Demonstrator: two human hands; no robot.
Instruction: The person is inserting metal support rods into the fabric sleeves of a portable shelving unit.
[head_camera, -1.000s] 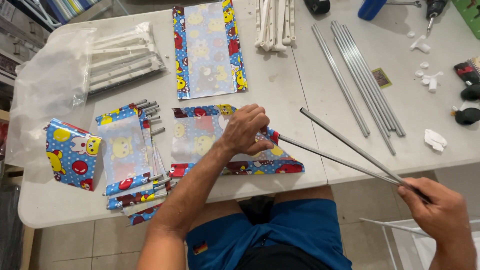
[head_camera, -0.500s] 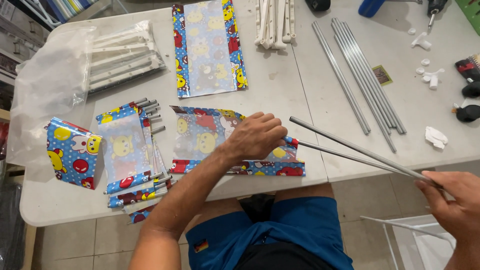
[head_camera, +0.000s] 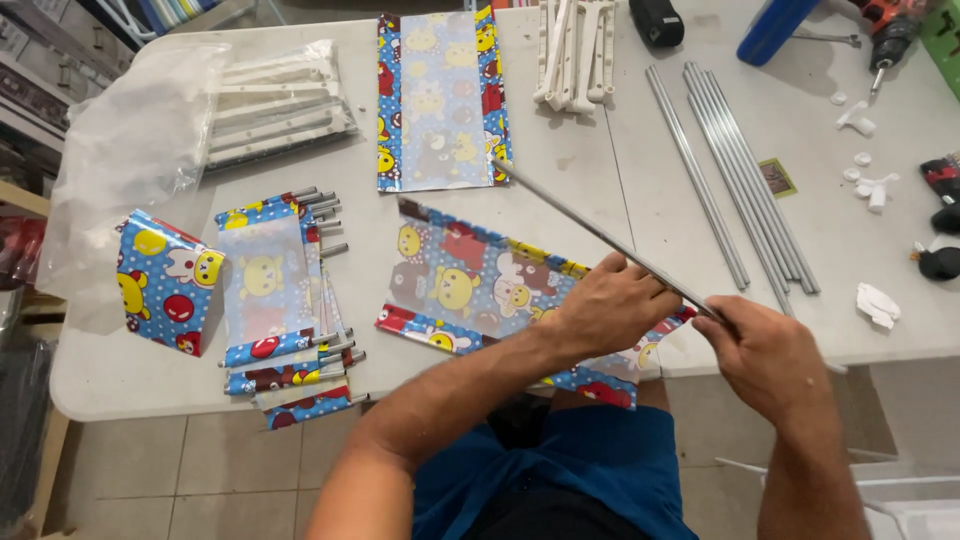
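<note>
A plastic sheet printed with cartoon figures lies flat on the white table in front of me. My left hand rests on its right end, fingers curled at the edge and touching a thin metal rod. My right hand grips the near end of that rod just right of the left hand. The rod slants up and to the left over the sheet, its far tip near a second printed sheet.
A stack of printed panels with rod ends sticking out and a folded piece lie at left. A plastic bag of white bars lies behind them. Loose metal rods, white connectors and a drill are at right.
My right hand has come in from the lower right to just beside my left hand. The rod has swung from lying low at the sheet's end to slanting across it.
</note>
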